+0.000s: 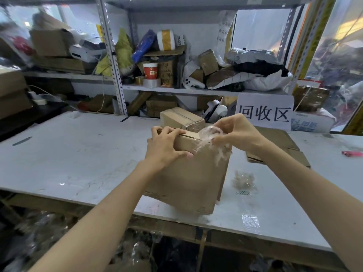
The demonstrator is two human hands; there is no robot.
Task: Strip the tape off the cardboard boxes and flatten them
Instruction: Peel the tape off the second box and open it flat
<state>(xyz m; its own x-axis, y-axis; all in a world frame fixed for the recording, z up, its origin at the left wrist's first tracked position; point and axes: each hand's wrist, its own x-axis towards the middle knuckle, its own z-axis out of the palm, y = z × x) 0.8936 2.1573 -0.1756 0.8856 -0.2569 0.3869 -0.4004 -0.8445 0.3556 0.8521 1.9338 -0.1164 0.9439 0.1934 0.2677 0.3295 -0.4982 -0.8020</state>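
I find the brown cardboard box stood up and tilted on the scuffed white table top, near its front edge and directly under both sets of fingers. The left hand grips the box's upper edge, fingers curled over the top and thumb pressed on the near face below them. I judge this a bracing hold, so the box neither lifts nor slides as tape pulls away. The right hand pinches a bunch of clear crumpled plastic tape just right of the left fingertips, at the box's upper right corner. Frayed strands run from the right fingertips down to the box's edge, so the strip is partly free and not yet off. The box has its full shape, so flattening is not yet done. Just beyond the left fingers sits a smaller brown box bound in glossy tape, apparently awaiting the same treatment. Beyond and right of the right hand lies a stack of flat brown cardboard, likely finished pieces. Below the right wrist rests a loose ball of stripped clear tape. Far right of the right fingers lies a small pink tool; I cannot tell its kind.
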